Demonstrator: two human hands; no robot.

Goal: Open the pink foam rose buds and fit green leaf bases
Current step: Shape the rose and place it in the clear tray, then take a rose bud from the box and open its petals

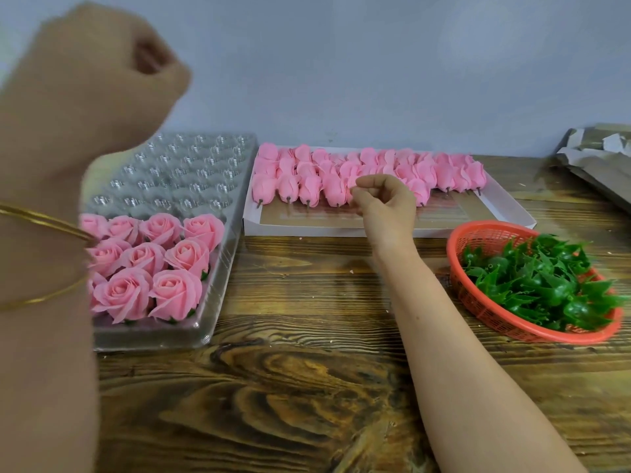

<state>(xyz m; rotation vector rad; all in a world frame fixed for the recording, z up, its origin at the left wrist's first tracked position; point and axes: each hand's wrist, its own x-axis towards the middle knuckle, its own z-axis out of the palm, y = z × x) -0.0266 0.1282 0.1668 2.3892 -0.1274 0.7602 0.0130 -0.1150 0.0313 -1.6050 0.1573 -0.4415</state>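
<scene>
While the left hand (99, 73) curls into a bare, blurred fist, the right hand's (382, 203) grip pinches a rose bud (349, 181).

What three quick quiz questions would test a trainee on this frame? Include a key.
1. True or false: the green leaf bases lie in the red basket.
2. Fill in: the opened roses fill the ___ end of the clear tray (near or far).
3. The right hand reaches to: A closed buds in the white box; B the red basket; C the clear tray.
Key: 1 true; 2 near; 3 A.
</scene>
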